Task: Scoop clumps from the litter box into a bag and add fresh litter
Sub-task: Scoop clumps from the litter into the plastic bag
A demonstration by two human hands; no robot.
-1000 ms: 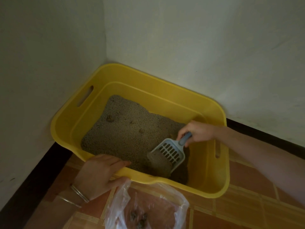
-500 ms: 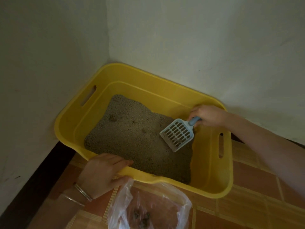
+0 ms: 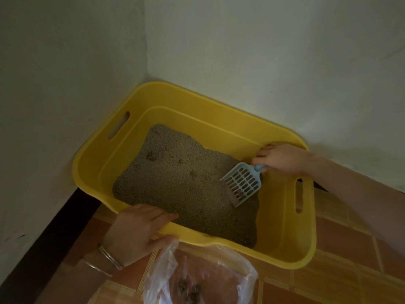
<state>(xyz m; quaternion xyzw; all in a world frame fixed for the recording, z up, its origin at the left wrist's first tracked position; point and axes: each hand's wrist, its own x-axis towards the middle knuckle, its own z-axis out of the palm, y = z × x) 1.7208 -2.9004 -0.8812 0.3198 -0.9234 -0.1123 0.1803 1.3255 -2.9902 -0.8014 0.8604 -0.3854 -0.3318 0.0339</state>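
Surroundings. Two pale plastered walls (image 3: 65, 62) meet in a corner behind the litter box (image 3: 197, 99), and the box is pushed close against both. A dark skirting strip (image 3: 50, 233) runs along the foot of the left wall. The floor (image 3: 339, 249) is glazed terracotta tile with lighter grout bands.

Litter box. A yellow moulded plastic tub, rectangular with rounded corners, a rolled rim and a slotted handle hole at each short end. It holds a bed of litter (image 3: 175, 194), grey-tan and granular, heaped toward the left and near sides. The far right of the bottom shows bare yellow. Two small dark clumps (image 3: 150, 155) lie on the surface toward the far left.

Scoop (image 3: 242, 184). Pale blue plastic, a flat pan with rows of oblong slots and a short handle. It is tilted over the right part of the bed with its front edge down at the litter. You cannot tell whether it touches.

Right hand (image 3: 280, 157). Your fingers are curled round the scoop handle, just inside the far right corner.

Left hand (image 3: 133, 231). Fingers lie over the near rim with the thumb under it, clasping the box. Two thin metal bangles (image 3: 110, 257) sit at your wrist.

Bag (image 3: 166, 275). Clear crinkled plastic, open at the mouth, on the floor just in front of the box. Its edge touches your left thumb. Dark lumps (image 3: 188, 290) lie inside.
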